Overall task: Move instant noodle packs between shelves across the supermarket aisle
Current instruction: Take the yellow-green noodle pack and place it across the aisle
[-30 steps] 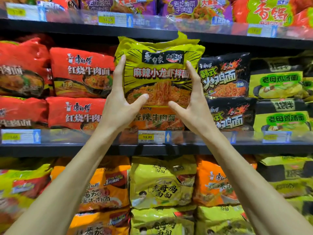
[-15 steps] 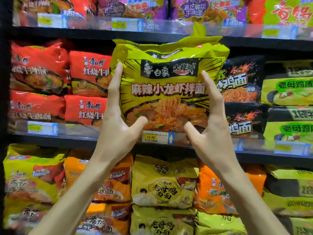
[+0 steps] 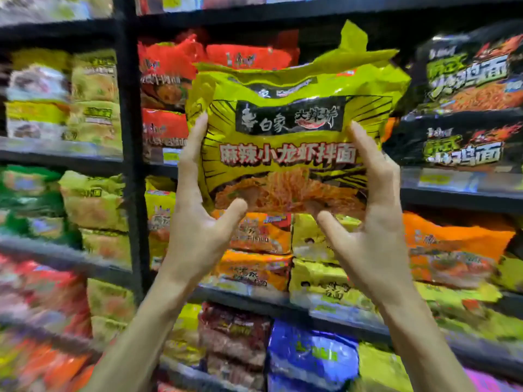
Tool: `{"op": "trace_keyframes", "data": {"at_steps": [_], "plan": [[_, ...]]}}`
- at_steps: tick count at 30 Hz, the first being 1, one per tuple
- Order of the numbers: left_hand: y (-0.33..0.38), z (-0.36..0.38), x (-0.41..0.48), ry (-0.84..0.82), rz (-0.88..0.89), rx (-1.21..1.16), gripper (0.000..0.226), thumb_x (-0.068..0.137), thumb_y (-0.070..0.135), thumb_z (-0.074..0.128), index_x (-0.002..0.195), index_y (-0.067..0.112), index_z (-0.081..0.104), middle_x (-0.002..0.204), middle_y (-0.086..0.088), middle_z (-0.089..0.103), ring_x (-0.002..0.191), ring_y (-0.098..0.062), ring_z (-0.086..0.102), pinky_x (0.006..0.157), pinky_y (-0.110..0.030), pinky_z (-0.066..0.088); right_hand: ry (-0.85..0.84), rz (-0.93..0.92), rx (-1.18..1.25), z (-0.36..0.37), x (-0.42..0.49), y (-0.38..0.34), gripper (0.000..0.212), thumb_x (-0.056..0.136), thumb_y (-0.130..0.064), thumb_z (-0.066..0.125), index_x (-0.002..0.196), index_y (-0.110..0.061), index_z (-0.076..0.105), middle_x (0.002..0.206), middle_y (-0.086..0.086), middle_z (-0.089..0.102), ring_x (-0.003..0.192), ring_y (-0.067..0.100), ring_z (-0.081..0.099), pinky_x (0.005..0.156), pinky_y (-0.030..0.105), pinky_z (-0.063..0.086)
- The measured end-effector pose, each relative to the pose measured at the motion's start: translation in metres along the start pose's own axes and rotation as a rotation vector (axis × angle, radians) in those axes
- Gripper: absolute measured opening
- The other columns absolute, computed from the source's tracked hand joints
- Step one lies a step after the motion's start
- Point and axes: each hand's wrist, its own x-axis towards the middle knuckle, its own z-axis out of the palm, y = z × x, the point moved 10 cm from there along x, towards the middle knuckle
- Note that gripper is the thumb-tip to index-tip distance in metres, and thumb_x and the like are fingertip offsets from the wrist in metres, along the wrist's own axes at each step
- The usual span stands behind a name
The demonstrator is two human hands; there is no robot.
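In front of the shelves (image 3: 464, 198), held a yellow noodle pack (image 3: 291, 131) upright, sides gripped by fingers of left hand (image 3: 198, 224) and right hand (image 3: 370, 230).

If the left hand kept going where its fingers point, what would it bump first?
Probably the red noodle packs on the shelf, up behind the yellow noodle pack that the left hand holds; depth is unclear.
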Motion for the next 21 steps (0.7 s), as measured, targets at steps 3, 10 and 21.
{"op": "trace_keyframes", "data": {"at_steps": [3,10,21], "plan": [[0.002,-0.059,-0.028,-0.003,-0.045,0.026,0.094,0.082,-0.006,0.067,0.155,0.030,0.020,0.167,-0.002,0.026,0.156,-0.017,0.025,0.128,-0.042,0.022,-0.019,0.005,0.035,0.026,-0.022,-0.050,0.095,0.073,0.002,0.077,0.150,-0.032,0.032,0.148,0.006,0.041,0.143,0.019,0.035,0.116,0.014,0.023],[0.018,-0.235,-0.103,0.016,-0.172,0.122,0.089,0.088,0.003,0.076,0.156,0.028,0.023,0.162,0.005,0.035,0.150,-0.012,0.037,0.121,-0.037,0.036,-0.156,0.028,0.213,0.110,-0.091,-0.182,0.089,0.079,-0.010,0.079,0.148,-0.035,0.029,0.145,-0.020,0.040,0.143,0.020,0.038,0.120,0.026,0.024],[0.048,-0.461,-0.207,0.162,-0.375,0.408,0.087,0.087,0.018,0.079,0.157,0.026,0.028,0.156,-0.011,0.045,0.142,-0.034,0.048,0.111,-0.057,0.045,-0.426,0.057,0.577,0.246,-0.169,-0.338,0.088,0.086,-0.021,0.079,0.153,-0.037,0.025,0.150,-0.033,0.026,0.144,-0.006,0.027,0.115,0.011,0.020]]}}
